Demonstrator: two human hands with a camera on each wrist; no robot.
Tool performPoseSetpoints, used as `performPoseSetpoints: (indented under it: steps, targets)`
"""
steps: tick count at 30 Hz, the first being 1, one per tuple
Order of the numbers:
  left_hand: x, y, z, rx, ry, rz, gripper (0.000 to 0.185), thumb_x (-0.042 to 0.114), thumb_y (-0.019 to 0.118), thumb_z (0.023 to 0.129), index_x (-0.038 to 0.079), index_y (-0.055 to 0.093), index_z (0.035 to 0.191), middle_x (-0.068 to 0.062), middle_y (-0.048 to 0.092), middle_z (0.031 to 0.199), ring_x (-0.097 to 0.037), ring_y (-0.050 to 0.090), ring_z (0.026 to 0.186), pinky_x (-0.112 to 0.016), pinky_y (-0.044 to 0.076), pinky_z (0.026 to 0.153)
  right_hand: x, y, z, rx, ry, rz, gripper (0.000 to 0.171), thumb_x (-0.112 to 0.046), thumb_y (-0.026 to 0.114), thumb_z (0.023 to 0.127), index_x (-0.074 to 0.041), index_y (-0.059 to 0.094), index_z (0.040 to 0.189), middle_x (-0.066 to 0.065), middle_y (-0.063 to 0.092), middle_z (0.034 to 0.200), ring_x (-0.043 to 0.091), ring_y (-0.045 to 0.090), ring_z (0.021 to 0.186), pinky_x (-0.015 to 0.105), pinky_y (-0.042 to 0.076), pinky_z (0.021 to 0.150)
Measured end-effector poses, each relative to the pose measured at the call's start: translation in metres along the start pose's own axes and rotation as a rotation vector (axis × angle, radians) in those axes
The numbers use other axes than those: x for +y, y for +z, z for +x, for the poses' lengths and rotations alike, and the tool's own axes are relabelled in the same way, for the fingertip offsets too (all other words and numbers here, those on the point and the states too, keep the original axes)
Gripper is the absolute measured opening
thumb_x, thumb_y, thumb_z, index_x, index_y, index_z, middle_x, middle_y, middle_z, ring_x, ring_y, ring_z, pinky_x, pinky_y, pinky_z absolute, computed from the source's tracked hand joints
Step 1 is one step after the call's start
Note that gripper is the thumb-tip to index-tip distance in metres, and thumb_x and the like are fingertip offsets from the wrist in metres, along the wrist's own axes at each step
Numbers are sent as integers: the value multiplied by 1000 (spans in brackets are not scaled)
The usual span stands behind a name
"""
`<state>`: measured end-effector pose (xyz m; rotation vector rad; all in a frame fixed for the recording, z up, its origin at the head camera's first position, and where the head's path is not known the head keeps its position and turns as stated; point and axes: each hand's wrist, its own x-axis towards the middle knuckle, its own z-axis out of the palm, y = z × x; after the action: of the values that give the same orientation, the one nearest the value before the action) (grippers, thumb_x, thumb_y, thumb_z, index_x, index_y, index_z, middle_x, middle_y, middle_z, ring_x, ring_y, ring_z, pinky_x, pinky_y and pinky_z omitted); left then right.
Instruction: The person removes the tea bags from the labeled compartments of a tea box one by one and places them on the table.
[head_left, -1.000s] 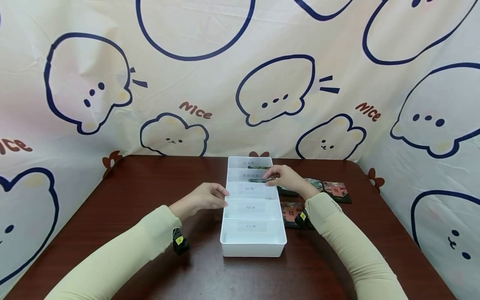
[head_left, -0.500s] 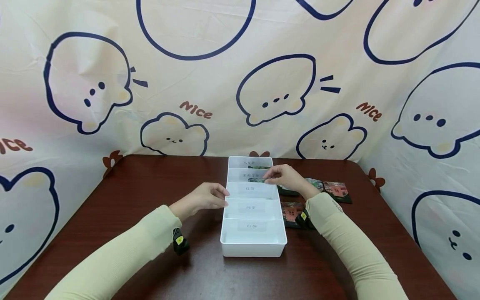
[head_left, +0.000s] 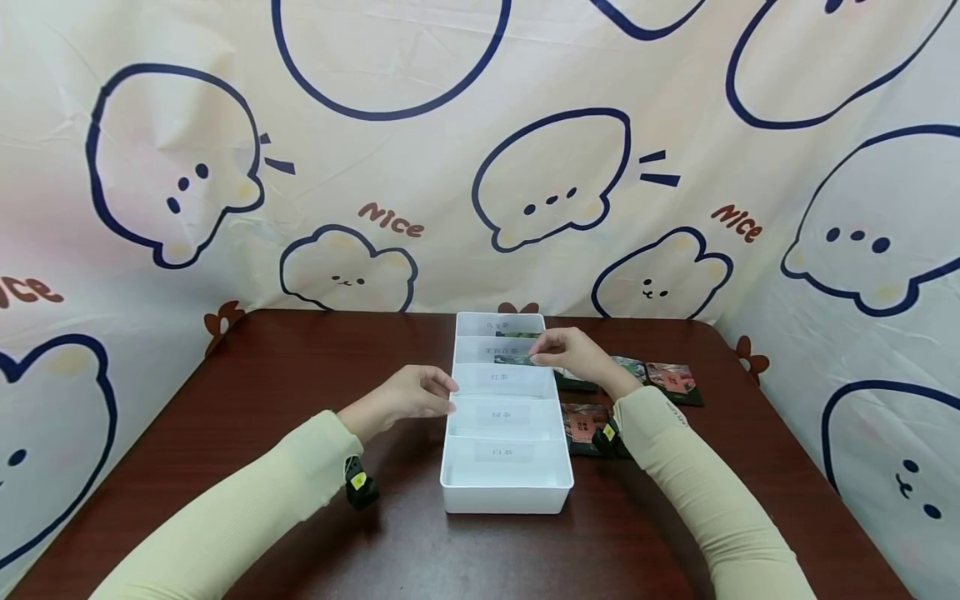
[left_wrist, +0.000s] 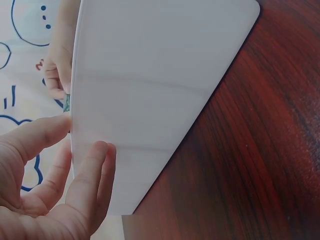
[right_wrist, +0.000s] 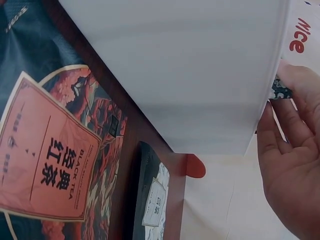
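A long white divided box (head_left: 504,500) stands on the table, its compartments labelled in Chinese. My left hand (head_left: 408,392) holds its left rim; in the left wrist view, fingertips (left_wrist: 102,150) rest against the outer wall. My right hand (head_left: 573,357) reaches over the right rim and pinches the end of a dark green patterned tea packet (head_left: 512,360) in the second compartment from the back. That packet's lower part is hidden by the box. Another green packet (head_left: 517,335) shows its top edge in the rearmost compartment.
Right of the box lie several tea packets: a red-labelled black tea packet (right_wrist: 50,155) near its side, another red one (head_left: 675,382) farther right, and a white-labelled packet (right_wrist: 154,200) close to the wall of the box. A patterned cloth (head_left: 442,167) hangs behind the brown table (head_left: 322,350).
My right fingertips have drawn together on the packet, which has shifted slightly left within its compartment. The left hand and the box have stayed in place.
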<state>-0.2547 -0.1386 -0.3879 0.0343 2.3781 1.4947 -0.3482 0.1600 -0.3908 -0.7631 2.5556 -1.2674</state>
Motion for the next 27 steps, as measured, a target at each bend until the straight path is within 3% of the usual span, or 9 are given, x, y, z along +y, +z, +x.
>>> performPoseSetpoints:
  steps: [9, 18, 23, 27]
  targets:
    - [0, 0, 0, 3, -5, 7, 29, 3, 78, 78, 4, 66, 104, -13, 63, 101, -23, 60, 86, -32, 56, 79, 0, -1, -4, 32, 2, 104, 14, -19, 65, 93, -9, 68, 103, 8, 67, 109, 22, 63, 99, 42, 51, 91]
    - [1, 0, 0, -1, -7, -21, 27, 1, 78, 78, 5, 66, 102, -13, 63, 100, -22, 61, 85, -32, 57, 79, -4, -1, -7, 138, 7, 152, 20, -24, 65, 93, -9, 65, 105, 9, 68, 109, 21, 63, 103, 48, 48, 95]
    - [1, 0, 0, -3, -3, -19, 28, 1, 77, 78, 4, 66, 103, -13, 63, 100, -22, 61, 84, -31, 57, 79, -8, -3, -10, 253, -43, 234, 26, -29, 66, 92, -9, 65, 107, 3, 69, 108, 13, 63, 101, 42, 52, 91]
    - [1, 0, 0, 3, -3, -13, 27, 1, 77, 78, 5, 67, 103, -13, 63, 99, -22, 61, 85, -32, 57, 79, -11, -5, -12, 370, -88, 339, 24, -29, 68, 90, -11, 65, 107, -8, 70, 103, 8, 63, 98, 27, 54, 82]
